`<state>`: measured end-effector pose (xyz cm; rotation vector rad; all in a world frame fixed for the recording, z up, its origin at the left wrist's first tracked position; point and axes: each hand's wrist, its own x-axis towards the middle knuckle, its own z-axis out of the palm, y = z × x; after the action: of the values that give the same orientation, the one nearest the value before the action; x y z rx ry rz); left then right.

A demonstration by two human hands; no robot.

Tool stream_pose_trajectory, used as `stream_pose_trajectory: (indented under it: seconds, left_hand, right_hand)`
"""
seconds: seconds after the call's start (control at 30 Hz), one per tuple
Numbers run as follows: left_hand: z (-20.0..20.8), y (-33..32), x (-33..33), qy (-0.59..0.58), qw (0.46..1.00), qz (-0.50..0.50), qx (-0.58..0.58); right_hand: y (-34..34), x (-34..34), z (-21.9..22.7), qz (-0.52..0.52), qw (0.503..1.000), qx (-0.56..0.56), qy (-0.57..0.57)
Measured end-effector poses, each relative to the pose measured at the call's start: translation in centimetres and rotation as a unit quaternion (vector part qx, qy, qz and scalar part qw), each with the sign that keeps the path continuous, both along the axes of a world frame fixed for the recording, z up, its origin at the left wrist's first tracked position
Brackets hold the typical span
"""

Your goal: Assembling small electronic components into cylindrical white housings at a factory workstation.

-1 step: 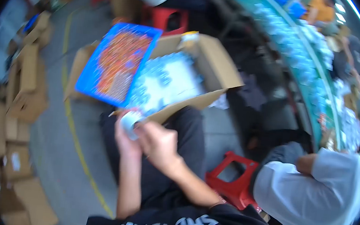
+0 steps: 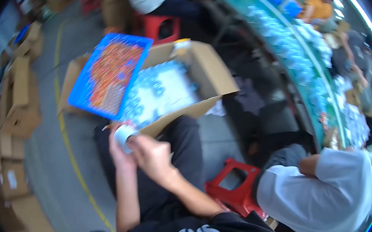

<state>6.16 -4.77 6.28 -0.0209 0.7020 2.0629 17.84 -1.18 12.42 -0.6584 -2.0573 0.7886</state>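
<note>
My left hand [image 2: 119, 153] is closed around a pale blue, cup-like round piece [image 2: 123, 135], its round end facing up and toward my right hand. My right hand [image 2: 153, 159] presses its bent fingers together at the edge of this piece; whether they hold something small is hidden. Just beyond my hands stands an open cardboard box [image 2: 220, 70], with many light blue parts [image 2: 153, 85] and white sheet-like material [image 2: 177, 90] in it. Across its left side a blue tray [image 2: 75, 96] lies tilted, full of small orange-red pieces [image 2: 112, 65].
A person in a white shirt [image 2: 318, 193] sits close on my right, near a red stool [image 2: 237, 185]. Another sits ahead on a red stool [image 2: 161, 27]. A green conveyor table [image 2: 290, 27] with clear blue items curves along the right. Cardboard boxes [image 2: 20, 94] line the left.
The whole view has shifted, so the box, tray and hands appear further left, with the box and tray slightly lower. Both hands keep nearly the same pose on the round piece.
</note>
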Motion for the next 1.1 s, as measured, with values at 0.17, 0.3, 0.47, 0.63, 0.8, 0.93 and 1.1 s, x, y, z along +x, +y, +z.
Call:
stream_pose_trajectory:
  seconds: [0.17,0.3,0.47,0.63,0.8,0.93,1.1]
  left_hand:
    - [0.0,0.2,0.8,-0.010,0.998,0.066,-0.017]
    - [0.7,0.3,1.7,-0.004,0.999,0.046,-0.006]
    - [0.9,-0.1,3.1,0.062,0.998,0.006,0.019]
    - [2.8,0.1,5.4,0.173,0.984,-0.039,-0.011]
    - [4.5,-1.4,6.9,0.185,0.978,-0.093,-0.012]
    - [3.3,-1.9,6.7,0.172,0.978,-0.114,-0.015]
    - [1.5,-1.2,6.6,0.204,0.971,-0.098,-0.075]
  right_hand:
    - [-1.0,0.1,-0.2,-0.029,0.999,-0.025,-0.037]
    - [-0.6,1.0,-0.5,-0.043,0.998,-0.013,-0.052]
    - [-0.3,2.8,-0.4,-0.046,0.986,-0.162,-0.021]
    - [0.8,4.9,-1.4,0.124,0.919,-0.344,0.149]
    - [-1.1,7.0,-1.7,0.134,0.932,-0.298,0.155]
    - [-2.3,7.1,-2.3,0.132,0.902,-0.354,0.211]
    - [-2.4,6.4,-3.7,0.087,0.916,-0.344,0.186]
